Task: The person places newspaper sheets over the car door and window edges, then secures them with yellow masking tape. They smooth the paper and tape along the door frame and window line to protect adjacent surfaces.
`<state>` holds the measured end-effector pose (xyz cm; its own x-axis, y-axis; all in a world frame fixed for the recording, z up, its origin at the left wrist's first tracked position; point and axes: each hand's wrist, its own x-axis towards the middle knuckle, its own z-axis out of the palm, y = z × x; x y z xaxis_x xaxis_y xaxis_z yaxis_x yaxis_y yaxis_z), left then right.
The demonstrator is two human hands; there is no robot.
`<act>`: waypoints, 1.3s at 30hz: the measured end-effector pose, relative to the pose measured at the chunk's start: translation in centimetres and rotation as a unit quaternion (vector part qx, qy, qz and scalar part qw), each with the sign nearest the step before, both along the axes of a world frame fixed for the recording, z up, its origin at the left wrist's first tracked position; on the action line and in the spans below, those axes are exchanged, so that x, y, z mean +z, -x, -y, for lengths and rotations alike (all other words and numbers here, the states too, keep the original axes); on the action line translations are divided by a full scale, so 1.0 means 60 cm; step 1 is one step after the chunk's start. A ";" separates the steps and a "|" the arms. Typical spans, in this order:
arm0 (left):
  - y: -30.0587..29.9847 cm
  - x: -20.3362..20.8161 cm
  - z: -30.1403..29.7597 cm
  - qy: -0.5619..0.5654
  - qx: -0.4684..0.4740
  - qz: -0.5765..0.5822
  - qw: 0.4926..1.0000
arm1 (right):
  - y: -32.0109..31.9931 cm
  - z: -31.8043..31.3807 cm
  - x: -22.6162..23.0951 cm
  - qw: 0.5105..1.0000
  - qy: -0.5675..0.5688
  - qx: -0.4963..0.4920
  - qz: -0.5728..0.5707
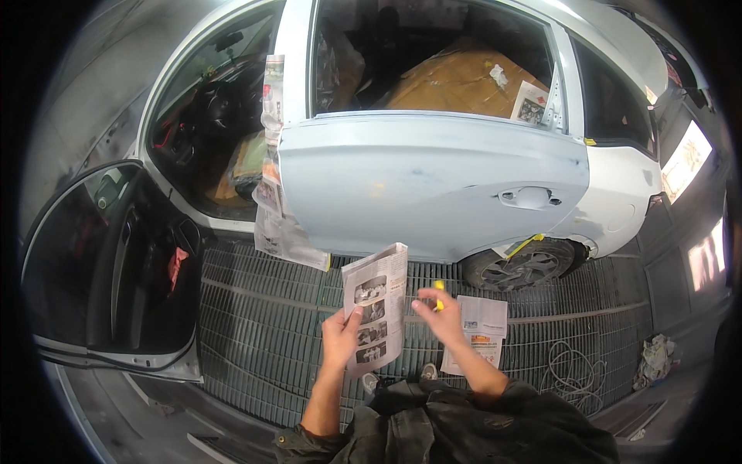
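Observation:
My left hand (340, 337) is closed on the lower left edge of a folded newspaper (393, 309), which stands upright in front of me with printed photos facing me. Just right of it, my right hand (442, 315) curls its fingers round a yellow roll of masking tape (439, 288), partly hidden by the hand. Ahead is a car's rear door (433, 178), coated dull light grey-blue, with a recessed handle (530, 197). Newspaper strips (272, 178) hang down the door's front edge, with a bit of yellow tape at their bottom corner.
On the left the front door (116, 263) stands wide open. Newspaper sheets (485, 315) lie on the floor grating (255, 340) beside my right forearm. Yellow tape (527, 246) crosses near the rear wheel (516, 267). A coiled hose (573, 373) and crumpled material (657, 362) lie at right.

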<state>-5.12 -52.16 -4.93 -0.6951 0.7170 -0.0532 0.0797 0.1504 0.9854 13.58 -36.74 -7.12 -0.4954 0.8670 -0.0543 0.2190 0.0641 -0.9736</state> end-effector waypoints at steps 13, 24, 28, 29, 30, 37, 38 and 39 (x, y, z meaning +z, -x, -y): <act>0.045 0.009 0.019 -0.060 0.034 0.195 0.978 | 0.038 -0.008 -0.015 0.957 0.230 0.151 -0.093; 0.038 -0.007 0.021 -0.068 0.041 0.186 0.979 | 0.040 -0.003 -0.008 0.952 0.257 0.144 -0.088; 0.042 -0.031 0.025 -0.056 0.060 0.186 0.979 | 0.041 -0.001 -0.013 0.958 0.248 0.131 -0.062; 0.041 -0.038 0.023 -0.078 0.070 0.184 0.977 | 0.037 -0.006 -0.019 0.963 0.235 0.122 -0.048; 0.037 -0.023 0.020 -0.067 0.084 0.190 0.976 | 0.032 -0.010 -0.030 0.964 0.231 0.110 -0.067; 0.040 -0.037 0.002 -0.083 0.104 0.174 0.976 | 0.020 -0.023 -0.027 0.977 0.186 0.066 -0.083; 0.036 -0.040 -0.003 -0.080 0.109 0.173 0.976 | 0.019 -0.025 -0.025 0.982 0.164 0.060 -0.071; 0.033 -0.039 -0.008 -0.072 0.111 0.168 0.977 | 0.016 -0.029 -0.023 0.987 0.138 0.051 -0.060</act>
